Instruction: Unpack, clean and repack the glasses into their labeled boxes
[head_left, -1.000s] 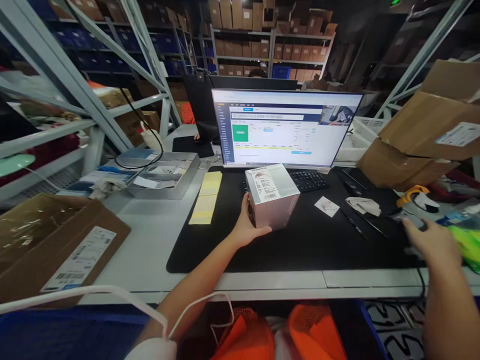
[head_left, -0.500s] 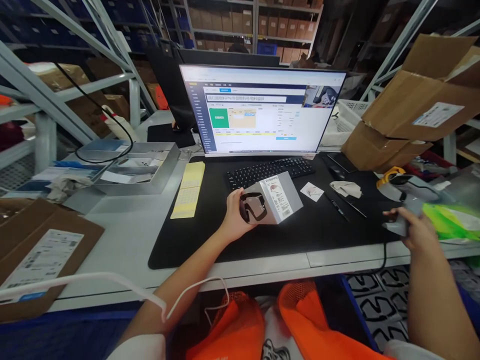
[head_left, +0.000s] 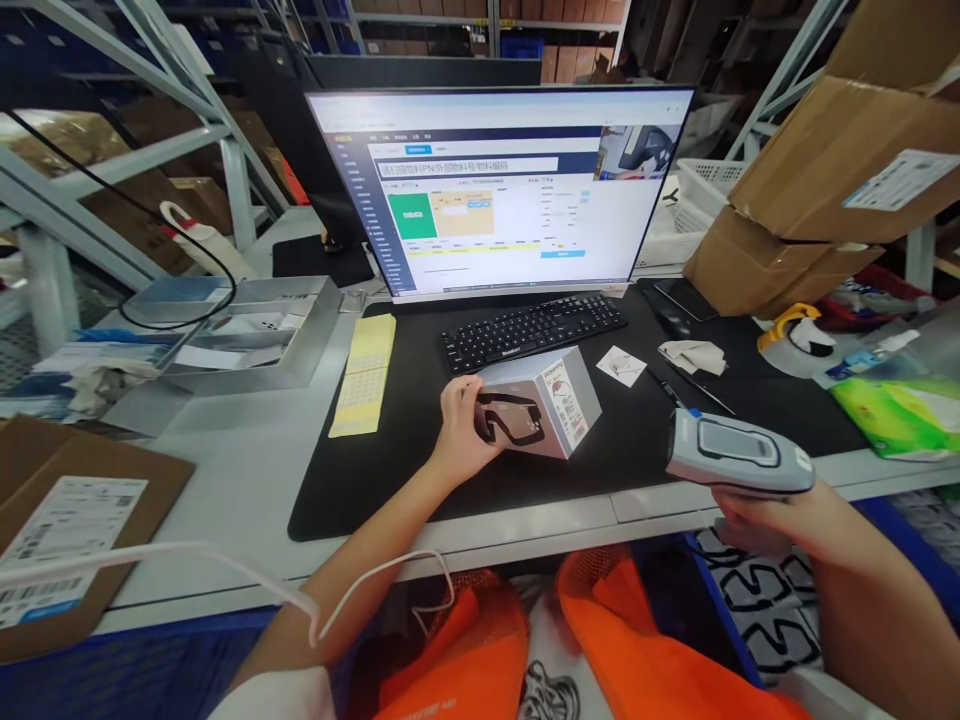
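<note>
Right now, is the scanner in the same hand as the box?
No, the right hand holds the scanner, while the left hand grips the box by one end.

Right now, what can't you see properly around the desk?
In the head view:
Small held box: its underside, turned away from the camera.
Label on it: fine print, too small.
Scanner: its handle, mostly hidden by the right hand.
Brown carton: its end, cut off by the left edge.

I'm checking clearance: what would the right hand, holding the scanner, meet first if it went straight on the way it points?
Probably the box in the left hand, at its labelled side; depth is unclear, so the scanner might pass above.
</note>
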